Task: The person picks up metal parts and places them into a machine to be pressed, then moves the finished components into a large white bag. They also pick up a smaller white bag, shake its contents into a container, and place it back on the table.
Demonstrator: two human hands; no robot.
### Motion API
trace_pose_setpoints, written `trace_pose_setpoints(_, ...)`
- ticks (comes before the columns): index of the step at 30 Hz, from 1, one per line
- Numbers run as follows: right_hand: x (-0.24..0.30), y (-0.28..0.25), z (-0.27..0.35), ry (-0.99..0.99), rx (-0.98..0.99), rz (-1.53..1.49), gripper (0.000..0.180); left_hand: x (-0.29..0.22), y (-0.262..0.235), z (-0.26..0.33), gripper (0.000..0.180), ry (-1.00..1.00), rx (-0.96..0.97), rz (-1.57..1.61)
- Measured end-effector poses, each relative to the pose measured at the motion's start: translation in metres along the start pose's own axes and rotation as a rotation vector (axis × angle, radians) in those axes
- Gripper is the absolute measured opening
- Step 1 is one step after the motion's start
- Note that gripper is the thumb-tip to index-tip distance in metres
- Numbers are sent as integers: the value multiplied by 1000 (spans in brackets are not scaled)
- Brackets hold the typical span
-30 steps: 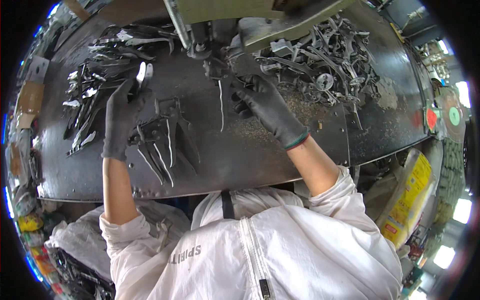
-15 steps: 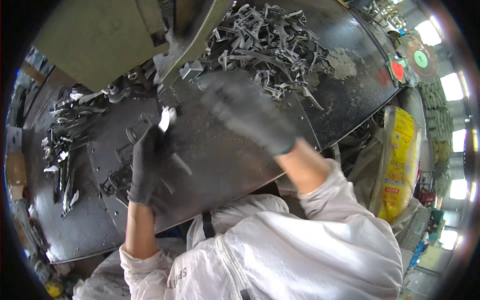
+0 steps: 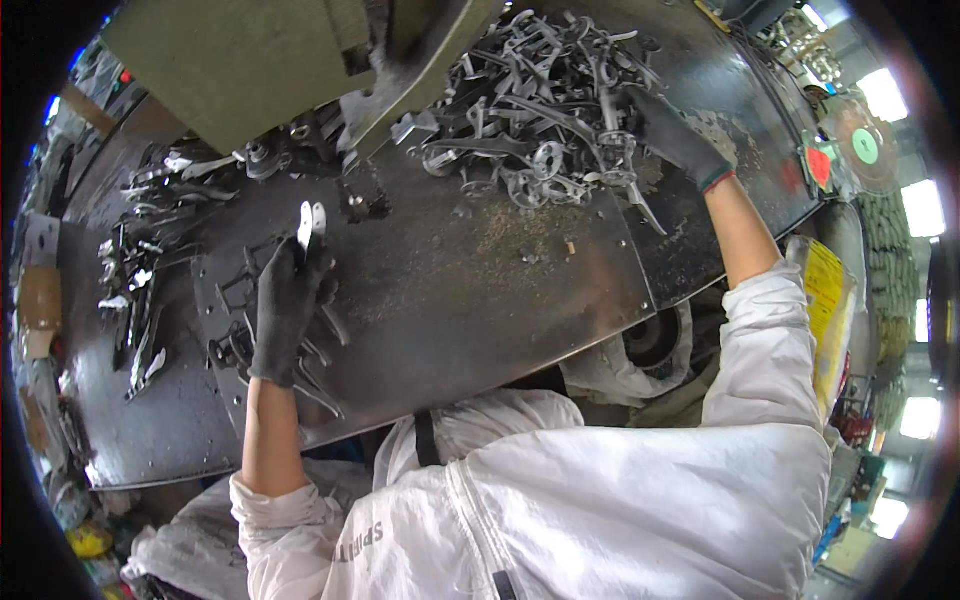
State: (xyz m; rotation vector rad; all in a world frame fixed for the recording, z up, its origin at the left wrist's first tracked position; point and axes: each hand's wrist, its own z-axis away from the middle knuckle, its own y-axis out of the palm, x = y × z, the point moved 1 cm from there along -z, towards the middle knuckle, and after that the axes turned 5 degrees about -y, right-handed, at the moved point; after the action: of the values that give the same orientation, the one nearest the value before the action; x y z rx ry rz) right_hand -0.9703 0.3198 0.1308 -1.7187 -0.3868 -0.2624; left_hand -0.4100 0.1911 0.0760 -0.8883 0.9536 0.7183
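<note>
Left hand (image 3: 288, 305), gloved, pinches a bright metal piece (image 3: 312, 220) above the table (image 3: 480, 290). Right hand (image 3: 672, 138) reaches into the scrap pile (image 3: 540, 110); its grip cannot be told.

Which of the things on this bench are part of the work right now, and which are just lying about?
In use:
- left hand holding a pale flat metal piece
- right hand reaching into the heap of grey metal parts
- dark metal parts under the left hand

Lying about:
- shiny metal pieces far left
- yellow sack
- round green-and-red disc
</note>
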Motion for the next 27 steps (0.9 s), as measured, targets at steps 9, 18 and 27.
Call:
trace_pose_setpoints(9,165,0,-33,324,-258,-626,18,-23,-1,8,29,-59,23,40)
trace_pose_setpoints(18,280,157,-77,416,-215,-1487,24,-32,7,-14,38,2,190,314)
trace_pose_setpoints(27,295,185,-79,240,-125,-1192,25,-21,3,-28,42,89,130,35)
